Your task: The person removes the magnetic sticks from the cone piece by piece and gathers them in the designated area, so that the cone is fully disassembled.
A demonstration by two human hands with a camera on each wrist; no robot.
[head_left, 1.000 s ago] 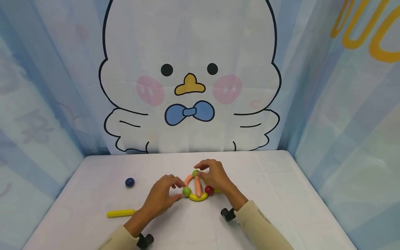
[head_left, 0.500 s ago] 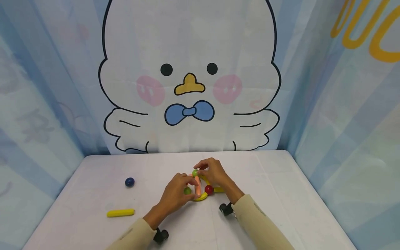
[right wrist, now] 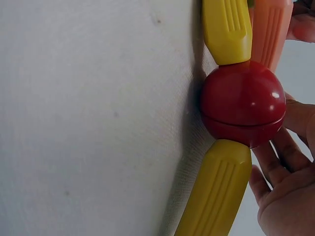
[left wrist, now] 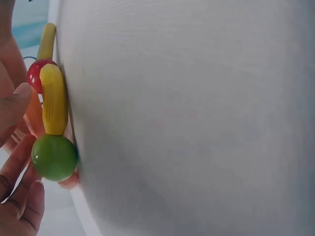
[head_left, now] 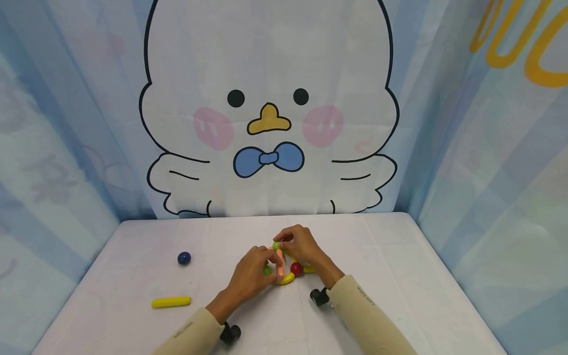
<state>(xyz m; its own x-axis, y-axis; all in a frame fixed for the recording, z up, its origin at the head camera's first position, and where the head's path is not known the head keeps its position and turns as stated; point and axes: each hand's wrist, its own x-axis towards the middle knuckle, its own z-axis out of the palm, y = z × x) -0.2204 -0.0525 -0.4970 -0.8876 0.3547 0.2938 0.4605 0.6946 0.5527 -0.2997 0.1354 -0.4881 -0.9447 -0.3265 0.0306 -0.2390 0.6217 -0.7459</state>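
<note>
Both hands pinched the toy frame [head_left: 284, 268] beside the red ball [head_left: 296, 268]: light, rigid sticks, joints probably loose.

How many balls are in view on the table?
4: a blue ball alone at left; two green balls and a red ball between the hands. Fingers may hide more.

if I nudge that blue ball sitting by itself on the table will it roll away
Probably yes. The blue ball looks round, smooth and glossy, lies loose on the flat table, and touches nothing. It seems small, so likely light.
</note>
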